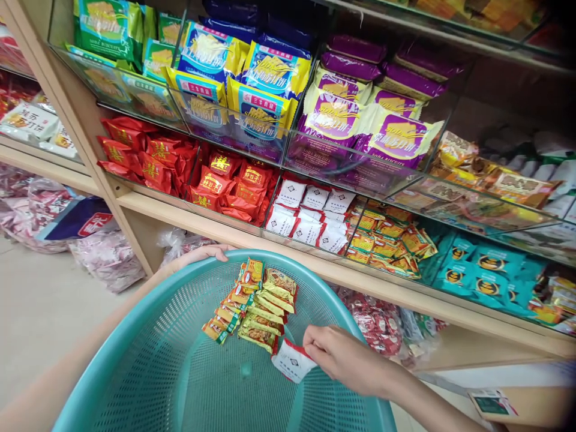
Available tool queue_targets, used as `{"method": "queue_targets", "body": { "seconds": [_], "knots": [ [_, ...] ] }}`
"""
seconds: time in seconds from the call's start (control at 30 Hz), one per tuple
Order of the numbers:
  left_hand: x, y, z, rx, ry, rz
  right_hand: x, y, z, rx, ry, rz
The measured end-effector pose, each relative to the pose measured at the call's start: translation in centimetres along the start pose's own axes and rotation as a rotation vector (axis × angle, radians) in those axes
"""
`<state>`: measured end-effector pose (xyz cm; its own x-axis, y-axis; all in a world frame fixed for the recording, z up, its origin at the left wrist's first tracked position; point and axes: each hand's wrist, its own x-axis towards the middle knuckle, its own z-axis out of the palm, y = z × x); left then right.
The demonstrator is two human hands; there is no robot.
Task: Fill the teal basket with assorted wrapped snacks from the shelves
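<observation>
My left hand (202, 255) grips the far rim of a large teal plastic basket (121, 336), fingers curled over the edge. Inside the basket, my right hand (330, 354) pinches a white snack packet with red edges (292, 362) by its upper right corner. The packet hangs tilted just beside a cluster of small wrapped snacks. That cluster has orange-and-green packets (238, 300) on the left and yellow-green packets (265, 309) on the right, laid in overlapping rows. Similar white packets (310, 219) lie in a shelf compartment behind the basket.
Clear-fronted shelf bins hold red packets (148, 153), orange packets (382, 240), teal packets (486, 270), and purple biscuit packs (400, 135). A wooden shelf edge (189, 219) runs just beyond the basket. Bagged goods (105, 258) rest below on the left.
</observation>
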<state>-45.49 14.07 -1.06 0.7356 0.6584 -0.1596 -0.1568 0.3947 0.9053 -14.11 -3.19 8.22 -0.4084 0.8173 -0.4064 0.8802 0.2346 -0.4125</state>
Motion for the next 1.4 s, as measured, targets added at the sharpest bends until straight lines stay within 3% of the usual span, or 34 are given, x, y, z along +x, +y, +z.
{"method": "queue_targets", "body": {
  "seconds": [0.2,0.43,0.6,0.87,1.03,1.2,1.3,1.4],
  "knots": [
    [0.1,0.0,-0.1,-0.004,-0.013,0.002,-0.3,-0.7,0.4,-0.002,-0.061,-0.026],
    [0.0,0.1,0.2,0.009,-0.006,-0.002,2.7,0.8,0.4,-0.103,-0.147,0.055],
    [-0.1,0.4,0.5,0.024,0.007,-0.005,4.5,0.6,1.2,-0.398,-0.066,0.198],
    [0.0,0.4,0.3,0.066,0.006,0.001,6.3,0.7,2.4,-0.306,0.013,0.287],
    [-0.1,0.3,0.6,0.008,0.017,-0.018,5.9,1.3,2.3,-0.016,0.072,0.359],
    [-0.1,0.4,0.8,-0.015,-0.009,0.0,5.3,0.8,1.0,1.077,0.346,0.477],
    [-0.2,0.4,0.9,0.02,-0.008,-0.004,5.2,0.2,0.5,1.426,0.298,0.502],
    [-0.2,0.3,0.8,0.075,-0.009,0.014,5.5,-0.1,0.6,1.509,0.161,0.53]
  ]
}}
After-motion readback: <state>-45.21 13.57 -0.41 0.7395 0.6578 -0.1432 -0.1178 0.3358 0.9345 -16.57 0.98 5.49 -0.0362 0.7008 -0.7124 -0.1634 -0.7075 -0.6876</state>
